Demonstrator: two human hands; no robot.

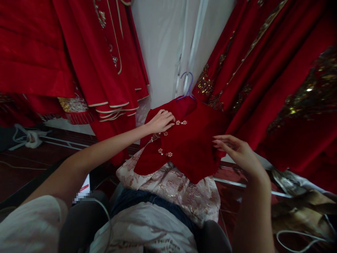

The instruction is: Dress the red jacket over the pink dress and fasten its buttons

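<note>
A red vest [189, 140] with flower-shaped clasps [181, 122] down its front lies spread before me, a purple hanger [187, 86] at its neck. Under its hem a pale pink brocade cloth [181, 193] spreads over my lap. My left hand [162, 121] rests on the vest beside the upper clasp, fingers lying fairly flat. At the vest's right edge is my right hand [235, 149], its fingers stretched out and slightly apart; whether the fingertips touch the fabric I cannot tell.
Red garments with pale trim [113, 70] hang at the left. More red garments with gold sequins [263, 88] hang at the right. A white panel with metal rails [193, 42] stands behind the hanger. A phone-like object [85, 184] lies beside my left leg, and a white cable [297, 232] at lower right.
</note>
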